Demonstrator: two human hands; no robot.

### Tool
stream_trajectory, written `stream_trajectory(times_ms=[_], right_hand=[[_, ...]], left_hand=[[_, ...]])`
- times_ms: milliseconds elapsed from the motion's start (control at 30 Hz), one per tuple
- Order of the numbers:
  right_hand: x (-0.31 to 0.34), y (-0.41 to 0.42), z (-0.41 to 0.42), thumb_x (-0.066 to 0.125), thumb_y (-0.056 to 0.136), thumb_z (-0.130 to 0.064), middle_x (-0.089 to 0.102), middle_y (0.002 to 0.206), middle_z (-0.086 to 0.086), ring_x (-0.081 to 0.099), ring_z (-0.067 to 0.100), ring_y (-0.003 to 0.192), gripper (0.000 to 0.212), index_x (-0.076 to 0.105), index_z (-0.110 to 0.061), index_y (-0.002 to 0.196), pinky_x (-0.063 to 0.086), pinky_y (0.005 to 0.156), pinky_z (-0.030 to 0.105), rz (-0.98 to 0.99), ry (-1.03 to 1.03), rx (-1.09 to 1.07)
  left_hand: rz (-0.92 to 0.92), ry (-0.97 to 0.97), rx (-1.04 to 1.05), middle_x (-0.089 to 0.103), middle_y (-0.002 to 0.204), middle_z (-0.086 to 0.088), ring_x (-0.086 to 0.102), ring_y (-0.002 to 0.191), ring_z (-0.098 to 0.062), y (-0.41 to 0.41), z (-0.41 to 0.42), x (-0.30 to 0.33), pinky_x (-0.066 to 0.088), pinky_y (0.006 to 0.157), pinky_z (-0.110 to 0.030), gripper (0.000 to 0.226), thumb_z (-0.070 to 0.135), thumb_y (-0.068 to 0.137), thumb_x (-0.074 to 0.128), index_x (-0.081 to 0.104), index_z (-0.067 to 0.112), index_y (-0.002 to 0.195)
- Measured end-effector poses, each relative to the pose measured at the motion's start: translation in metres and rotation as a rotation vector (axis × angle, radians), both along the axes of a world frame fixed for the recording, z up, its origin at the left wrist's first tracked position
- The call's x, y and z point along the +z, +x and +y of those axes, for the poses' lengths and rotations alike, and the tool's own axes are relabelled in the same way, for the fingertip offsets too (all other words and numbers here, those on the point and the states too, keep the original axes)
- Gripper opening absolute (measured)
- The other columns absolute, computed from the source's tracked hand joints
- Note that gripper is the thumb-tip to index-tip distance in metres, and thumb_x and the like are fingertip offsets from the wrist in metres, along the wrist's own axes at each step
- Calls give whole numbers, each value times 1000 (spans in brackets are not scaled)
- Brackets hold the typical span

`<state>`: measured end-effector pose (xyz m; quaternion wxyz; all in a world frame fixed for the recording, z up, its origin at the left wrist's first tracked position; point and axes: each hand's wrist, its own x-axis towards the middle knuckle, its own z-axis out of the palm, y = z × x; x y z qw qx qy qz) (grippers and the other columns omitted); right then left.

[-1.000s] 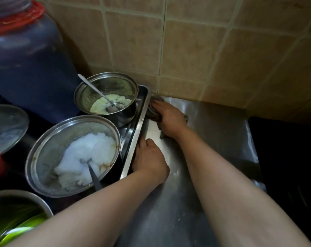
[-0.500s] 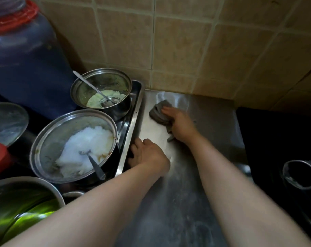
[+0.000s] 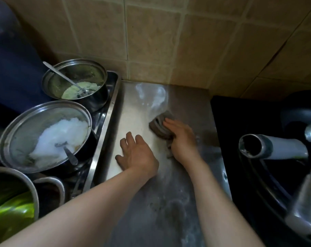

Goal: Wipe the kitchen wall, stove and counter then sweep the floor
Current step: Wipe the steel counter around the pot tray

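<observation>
A steel counter (image 3: 169,202) runs from the tiled wall (image 3: 151,41) toward me. A crumpled grey cloth (image 3: 160,126) lies on the counter's middle, under my right hand (image 3: 182,138), which presses it down with fingers laid over it. My left hand (image 3: 136,154) rests flat on the counter to the left of the cloth, fingers spread, holding nothing. Wet streaks shine on the steel behind the cloth. To the right lies the black stove top (image 3: 240,139).
A steel tray (image 3: 104,125) on the left holds a pot of white rice with a spoon (image 3: 44,136) and a smaller pot of yellowish food (image 3: 76,82). A big dark jar (image 3: 12,65) stands behind them. A dark pan with a hollow handle (image 3: 268,147) sits on the stove.
My right hand has dragged the cloth from the back left corner by the tray to the counter's middle, rightward and toward me. My left hand has come off the tray's edge onto the counter.
</observation>
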<state>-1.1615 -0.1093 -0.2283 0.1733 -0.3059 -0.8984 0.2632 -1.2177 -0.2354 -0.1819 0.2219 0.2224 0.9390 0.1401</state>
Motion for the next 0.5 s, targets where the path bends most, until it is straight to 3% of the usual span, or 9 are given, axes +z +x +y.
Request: stream_trajectory(times_ms=[67,133,233,333,500], right_hand=[[-6,33,-17,40,69,-8,60,129,6,50,23,125,57,65,-11,120,24,108,30,4,21,37],[-4,45,1,34,67,-14,61,127,6,52,23,122,60,67,-11,118,26,108,34,2,58,38],[5,36,49,41,68,2,56,133,12,50,28,126,60,62,-6,123,34,110,45,-4,63,-92],[13,31,63,49,71,17,47,141,12,42,28,133,65,54,-5,131,26,115,34,-35,35,-124],[10,81,16,43,73,21,48,140,15,41,28,133,62,54,-1,130,22,113,25,38,-10,-195]], left_hand=[[5,6,-12,1,155,-1,3,142,-23,7,0,-2,26,106,-47,66,14,80,60,26,14,137],[21,7,-17,3,154,-1,5,141,-24,10,0,-3,28,105,-46,64,13,80,59,28,13,136],[42,5,-12,9,152,-3,11,138,-25,10,3,-5,29,102,-45,60,13,80,57,30,11,133],[51,-4,-15,12,150,-2,13,136,-26,13,2,-5,30,101,-44,57,14,80,57,33,10,132],[42,-7,-42,11,150,-4,13,136,-27,30,-9,-6,30,100,-44,56,13,79,57,33,10,129]])
